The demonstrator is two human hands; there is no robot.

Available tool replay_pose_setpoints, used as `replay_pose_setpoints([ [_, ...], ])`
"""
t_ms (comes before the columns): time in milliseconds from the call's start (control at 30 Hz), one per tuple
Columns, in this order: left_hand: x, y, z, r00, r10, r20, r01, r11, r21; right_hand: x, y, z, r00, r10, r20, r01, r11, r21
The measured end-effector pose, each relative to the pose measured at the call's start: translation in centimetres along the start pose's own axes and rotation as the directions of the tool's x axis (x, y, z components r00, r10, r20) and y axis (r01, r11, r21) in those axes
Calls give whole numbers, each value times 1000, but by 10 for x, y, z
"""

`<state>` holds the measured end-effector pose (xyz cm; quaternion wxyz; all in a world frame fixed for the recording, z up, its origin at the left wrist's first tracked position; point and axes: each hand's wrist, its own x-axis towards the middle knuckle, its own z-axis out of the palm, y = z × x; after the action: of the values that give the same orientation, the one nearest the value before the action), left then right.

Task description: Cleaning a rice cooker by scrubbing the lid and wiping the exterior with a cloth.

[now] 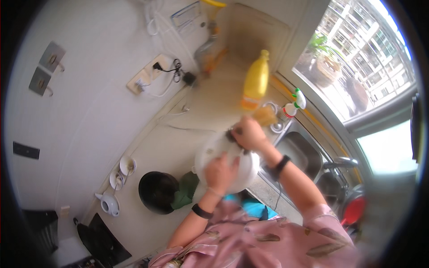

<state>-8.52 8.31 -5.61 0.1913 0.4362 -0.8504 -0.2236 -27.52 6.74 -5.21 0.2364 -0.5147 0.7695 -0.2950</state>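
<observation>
A round white appliance (209,142), perhaps a rice cooker, stands on the counter before me. My left hand (219,172) lies on its top, thumb apart from the fingers. At its far right edge, my right hand (248,134) is closed around a small dark object (231,135), blurred and mostly hidden by the fingers. Whether this object is a scrubber or a part of the appliance, I cannot tell. Just beyond that hand is a yellowish-brown block (264,115), likely a sponge. Behind it stands a yellow plastic bottle (256,82).
A spray bottle (290,110) stands beside the stainless steel sink (298,147) on the right. On the left are a black bowl (157,192), a green cloth or mitt (185,191), a white teapot (110,204) and cups (127,165). A wall socket (145,75) holds plugged-in cords.
</observation>
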Motion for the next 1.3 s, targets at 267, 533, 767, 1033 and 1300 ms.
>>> replay_pose_setpoints([
  [267, -5, -10, 18, 997, 58, -42, -56, 998, 29, -18, 26, 3, 968, 22, -250, -12, 999, 43],
  [533, 10, -2, 8, 993, -82, 83, 90, 990, -107, -105, 102, -12, 852, 418, -316, -289, 877, 383],
  [767, 53, -36, -12, 877, -150, 456, 360, 834, -418, -160, 113, -4, 891, 412, -190, -306, 855, 418],
  [1033, 97, -51, -14, 664, -159, 731, 672, 557, -489, -163, 107, 7, 917, 375, -135, -247, 800, 547],
  [1300, 102, -51, -13, 710, -194, 677, 602, 666, -441, -168, 42, 1, 889, 297, -349, -169, 921, 351],
])
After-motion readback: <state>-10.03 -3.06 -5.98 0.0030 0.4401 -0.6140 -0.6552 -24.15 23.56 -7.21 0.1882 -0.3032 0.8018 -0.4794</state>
